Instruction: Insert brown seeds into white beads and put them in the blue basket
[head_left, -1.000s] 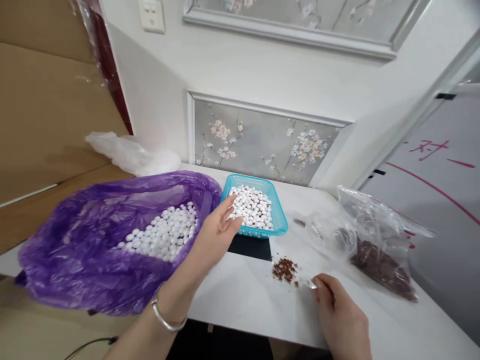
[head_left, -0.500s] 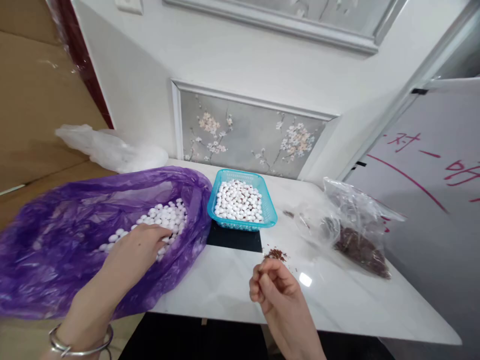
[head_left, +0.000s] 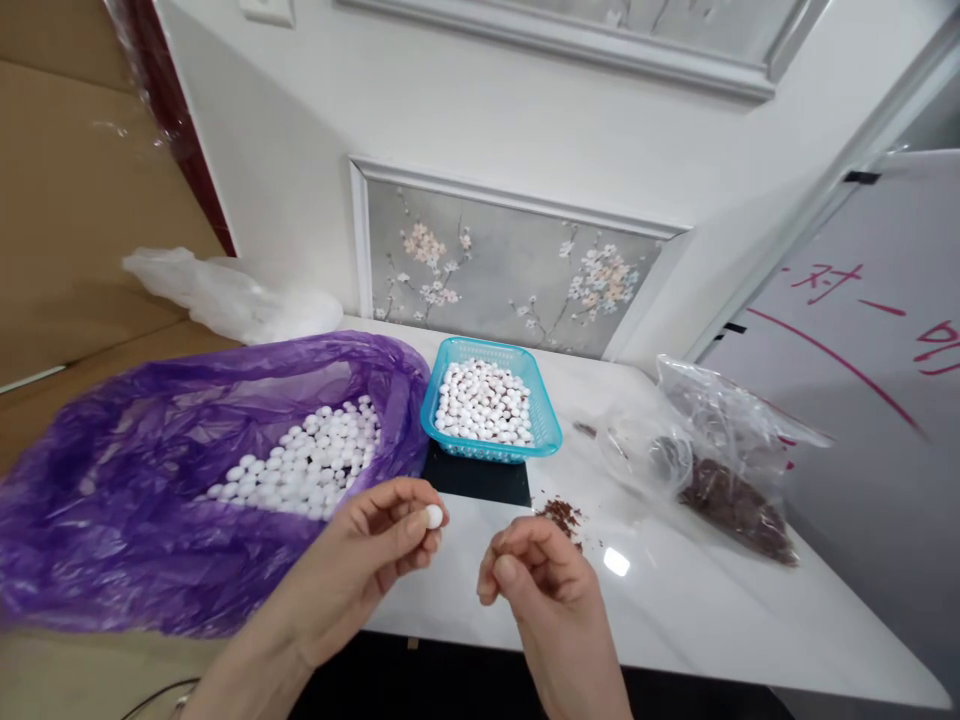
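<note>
My left hand, at lower centre of the frame, is closed in a pinch: thumb and fingertips grasp one white pellet, held over the desk. My right hand, lower right of centre, has its thumb and curled fingers drawn nearly together; I cannot tell whether anything small lies between them. The two hands are near each other, not touching.

Surroundings, from the left: brown cardboard fills the upper left. At lower left, an open purple bag contains loose white pellets; my left hand covers part of its near right edge. A crumpled white plastic bag lies behind it. At centre, a blue basket bears many white pellets with brown bits among them; it stands beside the purple bag, partly over a dark rectangle. A floral panel is behind. Right of centre, brown flakes lie in a small heap, their near edge partly hidden by my right hand. Farther right are a clear plastic container, a clear bag of brown material and a whiteboard with red writing.
</note>
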